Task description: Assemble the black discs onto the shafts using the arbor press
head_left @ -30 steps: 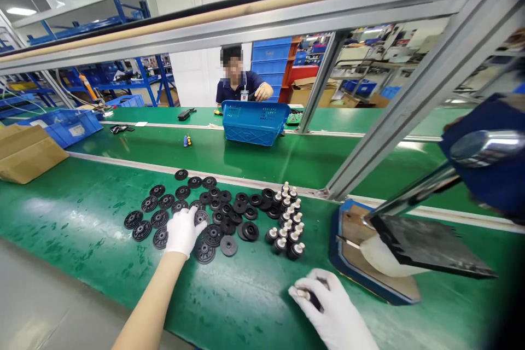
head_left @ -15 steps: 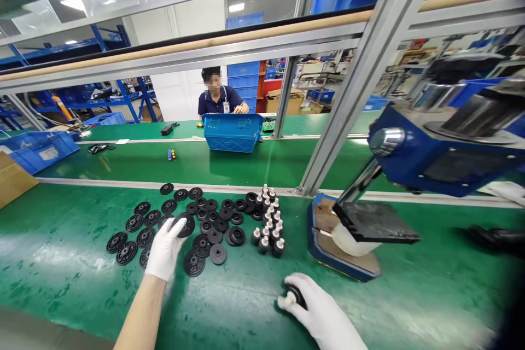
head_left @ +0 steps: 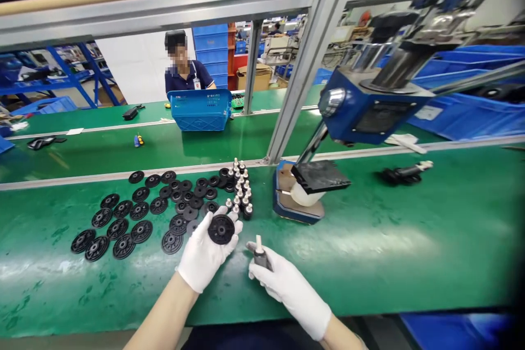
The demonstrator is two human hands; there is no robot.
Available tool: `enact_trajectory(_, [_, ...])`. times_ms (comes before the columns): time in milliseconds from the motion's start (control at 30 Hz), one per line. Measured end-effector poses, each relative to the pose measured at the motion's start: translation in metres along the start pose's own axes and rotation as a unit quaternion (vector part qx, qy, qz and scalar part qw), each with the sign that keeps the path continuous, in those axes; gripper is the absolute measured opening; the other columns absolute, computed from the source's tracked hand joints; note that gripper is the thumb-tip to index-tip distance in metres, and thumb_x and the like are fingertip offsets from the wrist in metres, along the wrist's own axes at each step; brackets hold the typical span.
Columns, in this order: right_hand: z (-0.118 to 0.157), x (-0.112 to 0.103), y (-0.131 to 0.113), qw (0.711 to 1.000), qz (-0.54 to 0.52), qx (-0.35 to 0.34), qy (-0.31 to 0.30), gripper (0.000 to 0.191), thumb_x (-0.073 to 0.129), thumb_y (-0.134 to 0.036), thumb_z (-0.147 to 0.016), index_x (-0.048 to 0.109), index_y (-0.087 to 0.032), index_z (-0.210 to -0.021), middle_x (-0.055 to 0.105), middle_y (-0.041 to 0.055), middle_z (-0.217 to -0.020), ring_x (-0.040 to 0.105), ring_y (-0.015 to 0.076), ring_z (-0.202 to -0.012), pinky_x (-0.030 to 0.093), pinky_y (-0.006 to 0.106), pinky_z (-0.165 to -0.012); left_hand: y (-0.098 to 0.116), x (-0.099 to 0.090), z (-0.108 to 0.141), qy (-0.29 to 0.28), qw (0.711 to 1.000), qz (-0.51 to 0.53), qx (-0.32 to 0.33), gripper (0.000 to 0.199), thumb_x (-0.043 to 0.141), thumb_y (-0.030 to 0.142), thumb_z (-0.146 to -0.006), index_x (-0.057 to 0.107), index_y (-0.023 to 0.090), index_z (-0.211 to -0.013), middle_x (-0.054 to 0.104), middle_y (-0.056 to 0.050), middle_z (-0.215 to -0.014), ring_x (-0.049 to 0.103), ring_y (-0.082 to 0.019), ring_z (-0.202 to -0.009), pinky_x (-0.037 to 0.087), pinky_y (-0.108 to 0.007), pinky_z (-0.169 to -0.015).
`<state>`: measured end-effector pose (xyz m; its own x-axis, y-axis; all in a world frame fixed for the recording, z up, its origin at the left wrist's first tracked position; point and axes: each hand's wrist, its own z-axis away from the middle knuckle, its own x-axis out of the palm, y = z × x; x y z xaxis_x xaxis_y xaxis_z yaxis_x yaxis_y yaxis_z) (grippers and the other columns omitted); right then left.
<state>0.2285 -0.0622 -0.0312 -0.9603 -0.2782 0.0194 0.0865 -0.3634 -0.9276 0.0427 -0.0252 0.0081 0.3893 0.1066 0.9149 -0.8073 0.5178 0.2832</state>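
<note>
My left hand point(head_left: 207, 251), in a white glove, holds a black disc point(head_left: 221, 229) with its face turned up. Close by on the right, my gloved right hand point(head_left: 283, 279) grips a black part with a white shaft point(head_left: 260, 251), the shaft pointing up. Many black discs point(head_left: 141, 231) are spread over the green table left of my hands, the smaller ones nearer the middle. Beyond my left hand stand several black parts with white tips point(head_left: 243, 188), grouped upright.
A blue press point(head_left: 365, 109) with a black plate point(head_left: 322, 175) stands to the right of centre. A metal post point(head_left: 305, 65) rises beside it. Farther right lies a black part point(head_left: 404, 174). Across the table a person point(head_left: 184, 68) sits behind a blue basket point(head_left: 200, 112).
My left hand has lifted its disc and moved right, towards my right hand. The part in my right hand is now upright. The view has shifted right and down.
</note>
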Motion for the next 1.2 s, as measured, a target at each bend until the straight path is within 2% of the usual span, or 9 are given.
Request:
enact_trajectory(133, [0.011,0.004,-0.001,0.998,0.000,-0.056,-0.004,0.020,0.057,-0.026,-0.083,0.050,-0.017,-0.098,0.057,-0.0026,-0.072,0.048,0.0091,-0.062,0.039,0.020,-0.058,-0.007,0.000,-0.004,-0.004,0.999,-0.022,-0.024,0.035,0.048,0.039,-0.095,0.057,0.020,-0.123,0.056,-0.006,-0.132,0.056,-0.022,-0.118,0.050,-0.030,-0.094])
enact_trajectory(233, [0.014,0.008,-0.004,0.998,0.016,-0.034,-0.044,0.022,0.050,-0.039,-0.090,0.049,-0.017,-0.095,0.054,-0.0048,-0.063,0.039,0.0069,-0.047,0.033,0.019,-0.046,-0.011,-0.001,-0.004,0.007,0.997,-0.061,-0.036,0.037,0.046,0.041,-0.094,0.058,0.019,-0.122,0.053,-0.007,-0.137,0.054,-0.019,-0.121,0.048,-0.029,-0.097])
enact_trajectory(333, [0.014,0.011,-0.007,0.999,-0.023,-0.028,-0.040,0.033,0.045,-0.050,-0.092,0.048,-0.017,-0.100,0.049,-0.0071,-0.061,0.030,0.0047,-0.039,0.025,0.019,-0.038,-0.013,-0.003,-0.005,0.017,0.996,-0.075,-0.037,0.037,0.045,0.041,-0.095,0.056,0.022,-0.125,0.052,-0.006,-0.138,0.057,-0.017,-0.116,0.053,-0.023,-0.083])
enact_trajectory(467, [0.012,0.016,-0.008,0.997,-0.076,-0.032,-0.007,0.038,0.055,-0.047,-0.085,0.045,-0.017,-0.106,0.049,-0.0073,-0.064,0.025,0.0031,-0.037,0.019,0.020,-0.036,-0.016,-0.005,-0.006,0.035,0.997,-0.055,-0.028,0.038,0.047,0.044,-0.094,0.054,0.026,-0.128,0.056,-0.006,-0.133,0.063,-0.015,-0.100,0.053,-0.019,-0.065])
enact_trajectory(567, [0.011,0.018,-0.007,0.995,-0.093,-0.018,0.012,0.043,0.062,-0.043,-0.078,0.043,-0.016,-0.106,0.050,-0.0072,-0.063,0.027,0.0036,-0.038,0.020,0.020,-0.039,-0.018,-0.005,-0.006,0.030,0.998,-0.048,-0.025,0.041,0.047,0.045,-0.094,0.054,0.024,-0.127,0.056,-0.007,-0.134,0.060,-0.020,-0.112,0.054,-0.028,-0.081])
enact_trajectory(667, [0.011,0.018,-0.004,0.996,-0.084,-0.008,0.015,0.036,0.062,-0.039,-0.078,0.045,-0.017,-0.101,0.054,-0.0047,-0.066,0.035,0.0055,-0.042,0.024,0.020,-0.041,-0.020,-0.003,-0.006,0.025,0.998,-0.051,-0.019,0.039,0.046,0.039,-0.095,0.052,0.023,-0.130,0.054,-0.007,-0.136,0.053,-0.021,-0.124,0.048,-0.034,-0.098])
enact_trajectory(867, [0.014,0.018,-0.006,0.996,-0.012,-0.053,0.074,0.020,0.061,-0.034,-0.083,0.054,-0.018,-0.093,0.059,-0.0012,-0.072,0.054,0.0131,-0.064,0.042,0.025,-0.060,-0.030,0.001,-0.006,0.043,0.990,-0.126,0.036,0.039,0.049,0.039,-0.095,0.053,0.023,-0.131,0.058,-0.008,-0.131,0.061,-0.019,-0.111,0.051,-0.029,-0.093])
enact_trajectory(1033, [0.014,0.022,-0.015,0.993,0.045,-0.062,0.095,0.020,0.060,-0.038,-0.085,0.055,-0.020,-0.090,0.063,0.0009,-0.082,0.058,0.0163,-0.073,0.044,0.027,-0.066,-0.034,-0.002,-0.002,0.045,0.953,-0.275,0.121,0.040,0.053,0.039,-0.093,0.059,0.020,-0.127,0.057,-0.010,-0.133,0.055,-0.027,-0.121,0.044,-0.040,-0.103])
enact_trajectory(1200, [0.016,0.027,-0.014,0.982,0.125,-0.065,0.124,0.020,0.055,-0.040,-0.089,0.053,-0.021,-0.092,0.064,0.0025,-0.085,0.060,0.0195,-0.079,0.044,0.029,-0.071,-0.033,0.002,0.005,0.040,0.857,-0.482,0.177,0.038,0.049,0.039,-0.094,0.058,0.026,-0.129,0.053,-0.004,-0.139,0.043,-0.025,-0.133,0.032,-0.041,-0.114])
